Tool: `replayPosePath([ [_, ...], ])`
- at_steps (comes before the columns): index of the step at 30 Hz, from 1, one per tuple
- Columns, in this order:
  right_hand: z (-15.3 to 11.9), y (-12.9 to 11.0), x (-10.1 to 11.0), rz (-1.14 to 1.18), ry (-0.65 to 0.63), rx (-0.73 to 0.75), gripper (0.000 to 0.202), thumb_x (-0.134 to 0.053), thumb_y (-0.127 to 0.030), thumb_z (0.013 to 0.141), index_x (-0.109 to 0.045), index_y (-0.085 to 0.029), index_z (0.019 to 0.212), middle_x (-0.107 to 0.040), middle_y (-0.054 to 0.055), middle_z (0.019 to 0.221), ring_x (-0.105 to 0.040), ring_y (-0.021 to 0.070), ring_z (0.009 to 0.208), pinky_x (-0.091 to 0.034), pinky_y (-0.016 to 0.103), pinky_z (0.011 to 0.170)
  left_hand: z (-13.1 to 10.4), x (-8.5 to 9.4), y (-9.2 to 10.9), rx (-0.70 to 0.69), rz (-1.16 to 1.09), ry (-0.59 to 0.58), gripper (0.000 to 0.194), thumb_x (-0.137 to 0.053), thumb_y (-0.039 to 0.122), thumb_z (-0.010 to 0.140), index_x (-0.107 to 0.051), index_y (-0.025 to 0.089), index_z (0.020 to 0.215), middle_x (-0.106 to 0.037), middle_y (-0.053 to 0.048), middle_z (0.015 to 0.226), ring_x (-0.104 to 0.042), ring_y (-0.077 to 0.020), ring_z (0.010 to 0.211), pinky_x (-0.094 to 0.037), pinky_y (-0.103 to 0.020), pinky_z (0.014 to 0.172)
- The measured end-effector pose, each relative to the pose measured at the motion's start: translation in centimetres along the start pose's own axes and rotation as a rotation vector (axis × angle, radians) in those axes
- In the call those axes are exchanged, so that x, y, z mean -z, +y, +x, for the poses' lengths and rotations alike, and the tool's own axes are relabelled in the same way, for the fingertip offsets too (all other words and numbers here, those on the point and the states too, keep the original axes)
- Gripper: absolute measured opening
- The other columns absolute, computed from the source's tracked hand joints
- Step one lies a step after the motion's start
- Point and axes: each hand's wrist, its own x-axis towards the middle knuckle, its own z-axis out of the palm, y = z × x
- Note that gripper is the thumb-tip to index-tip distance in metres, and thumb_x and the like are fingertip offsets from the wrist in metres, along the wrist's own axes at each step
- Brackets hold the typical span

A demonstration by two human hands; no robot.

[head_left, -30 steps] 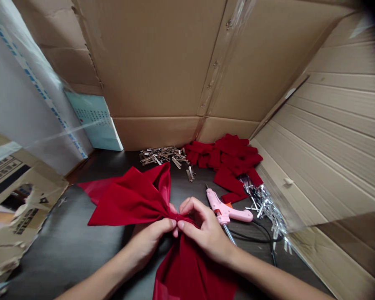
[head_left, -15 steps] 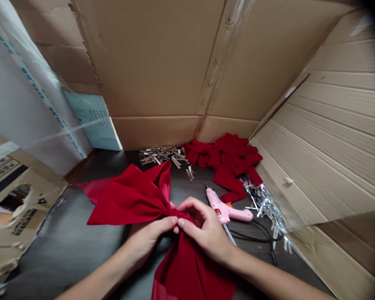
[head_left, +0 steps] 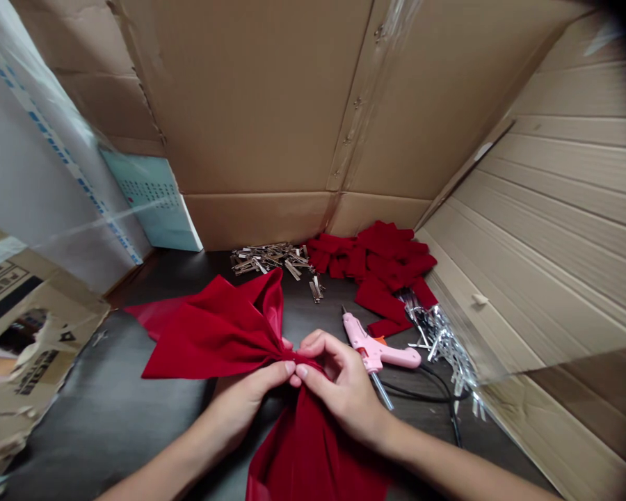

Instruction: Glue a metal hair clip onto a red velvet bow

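Observation:
A large red velvet bow is gathered at its middle between my two hands. Its loops and tails fan out to the left, and another wide part hangs down toward me. My left hand pinches the gathered centre from the left, thumb on top. From the right, my right hand grips the same spot, with its thumb and index finger closed on the fabric. The two thumb tips almost meet at the knot. The fingers beneath the cloth are mostly hidden.
A pink glue gun with a black cord lies right of my hands. Behind are metal hair clips, red velvet pieces and silver twist ties. Cardboard walls surround the dark table; a torn box stands left.
The bow's left loops and lower part have shifted very slightly leftward. Both hands keep their pinch at the centre, and the view has moved a little.

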Motion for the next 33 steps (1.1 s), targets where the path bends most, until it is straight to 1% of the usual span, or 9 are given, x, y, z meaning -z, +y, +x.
replayPosePath([
  [3,0.0,-0.1,0.0,-0.012,0.001,0.009,0.010,-0.063,-0.020,0.081,-0.053,-0.018,0.081,-0.055,0.002,0.084,-0.056,0.0153,0.079,-0.046,0.027,0.071,0.0,-0.1,0.0,0.011,-0.022,-0.014,0.024,-0.081,0.034,0.061,-0.067,0.014,0.058,-0.068,-0.001,0.075,-0.058,-0.0151,0.081,-0.047,-0.026,0.086],
  [7,0.1,-0.2,0.1,0.018,-0.024,-0.039,0.011,-0.063,-0.022,0.081,-0.053,-0.018,0.083,-0.056,0.002,0.085,-0.058,0.0148,0.077,-0.047,0.027,0.070,0.1,-0.1,0.1,0.010,-0.013,-0.024,0.028,-0.081,0.036,0.060,-0.064,0.014,0.054,-0.066,-0.002,0.074,-0.058,-0.0153,0.080,-0.047,-0.027,0.084],
  [10,0.1,-0.1,0.2,0.069,-0.057,-0.075,0.012,-0.063,-0.023,0.082,-0.054,-0.019,0.087,-0.058,0.001,0.085,-0.060,0.0144,0.075,-0.047,0.027,0.070,0.3,0.3,-0.1,-0.017,0.017,-0.042,0.027,-0.078,0.035,0.065,-0.064,0.014,0.057,-0.065,-0.002,0.076,-0.056,-0.0157,0.080,-0.046,-0.027,0.084],
  [15,0.2,-0.2,0.1,0.132,-0.091,-0.109,0.014,-0.064,-0.021,0.082,-0.053,-0.019,0.090,-0.061,0.000,0.083,-0.063,0.0147,0.074,-0.047,0.028,0.071,0.6,1.0,-0.3,-0.043,0.053,-0.123,0.028,-0.070,0.037,0.075,-0.063,0.015,0.060,-0.065,-0.003,0.080,-0.055,-0.0170,0.083,-0.042,-0.028,0.086],
  [18,0.1,-0.4,0.1,0.219,-0.123,-0.136,0.013,-0.063,-0.022,0.084,-0.051,-0.019,0.090,-0.062,-0.001,0.082,-0.064,0.0140,0.072,-0.047,0.028,0.071,0.7,1.1,-0.3,-0.056,0.077,-0.124,0.029,-0.067,0.039,0.076,-0.063,0.015,0.060,-0.064,-0.003,0.078,-0.054,-0.0176,0.083,-0.041,-0.029,0.087],
  [22,0.1,-0.5,0.1,0.255,-0.129,-0.140,0.013,-0.063,-0.023,0.085,-0.051,-0.020,0.089,-0.061,-0.001,0.084,-0.064,0.0128,0.072,-0.047,0.027,0.072,0.8,1.1,-0.3,-0.053,0.119,-0.129,0.031,-0.064,0.040,0.077,-0.063,0.015,0.059,-0.064,-0.003,0.077,-0.054,-0.0183,0.082,-0.041,-0.030,0.086],
  [27,0.1,-0.7,0.1,0.260,-0.132,-0.139,0.014,-0.063,-0.023,0.084,-0.050,-0.020,0.086,-0.058,-0.003,0.080,-0.063,0.0123,0.070,-0.047,0.027,0.072,0.6,1.2,-0.4,-0.072,0.145,-0.115,0.029,-0.063,0.039,0.077,-0.065,0.015,0.061,-0.066,-0.004,0.080,-0.055,-0.0201,0.083,-0.041,-0.032,0.087],
  [30,0.2,-0.9,0.1,0.255,-0.127,-0.132,0.015,-0.063,-0.025,0.084,-0.049,-0.020,0.084,-0.056,-0.002,0.080,-0.062,0.0123,0.070,-0.047,0.027,0.071,0.5,1.0,-0.4,-0.059,0.135,-0.111,0.028,-0.063,0.038,0.076,-0.065,0.015,0.061,-0.065,-0.004,0.076,-0.055,-0.0201,0.082,-0.042,-0.032,0.087],
  [33,0.2,-1.1,0.2,0.201,-0.118,-0.115,0.015,-0.063,-0.027,0.083,-0.050,-0.020,0.083,-0.056,-0.002,0.080,-0.061,0.0131,0.071,-0.048,0.027,0.071,0.5,0.9,-0.2,-0.062,0.137,-0.099,0.027,-0.063,0.037,0.076,-0.066,0.015,0.060,-0.064,-0.004,0.073,-0.055,-0.0200,0.081,-0.042,-0.031,0.087],
])
